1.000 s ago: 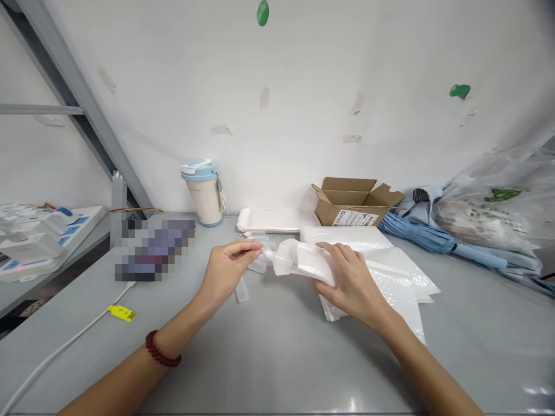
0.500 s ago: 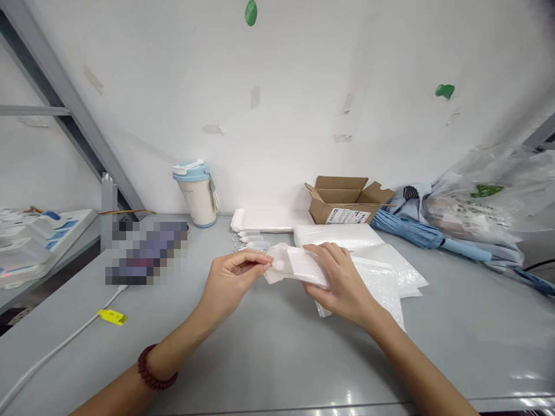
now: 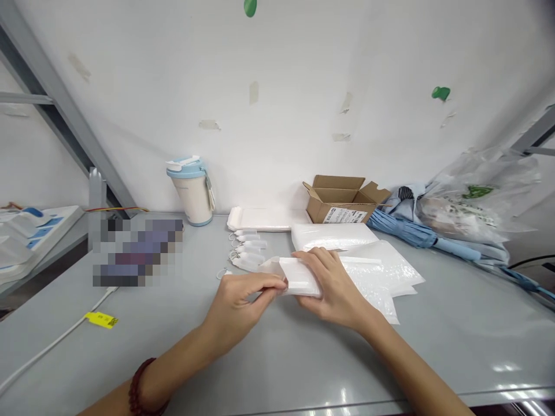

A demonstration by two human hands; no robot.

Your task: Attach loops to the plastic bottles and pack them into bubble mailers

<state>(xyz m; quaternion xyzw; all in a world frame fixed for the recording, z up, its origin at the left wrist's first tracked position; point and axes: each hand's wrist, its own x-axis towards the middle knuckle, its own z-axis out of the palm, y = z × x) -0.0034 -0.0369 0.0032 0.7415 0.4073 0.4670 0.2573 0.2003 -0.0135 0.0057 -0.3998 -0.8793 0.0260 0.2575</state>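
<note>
A small white padded pouch is held above the grey tabletop. My right hand wraps round its body, thumb below and fingers on top. With thumb and fingertips pinched together, my left hand grips the near corner of its left end, where a thin flap hangs out. The pouch's contents cannot be seen. Behind the left hand lie several small clear-and-white pieces with white string loops. White bubble mailers spread out under and beyond the right hand.
At the back stand a blue-lidded cup, a flat white stack and an opened cardboard box. A blue umbrella and a plastic bag lie right. A blurred dark object and a white cable are left.
My left hand has moved slightly right and down, from the pouch's flap to its near edge. The pouch has turned a little, and more of the looped pieces show behind it.
</note>
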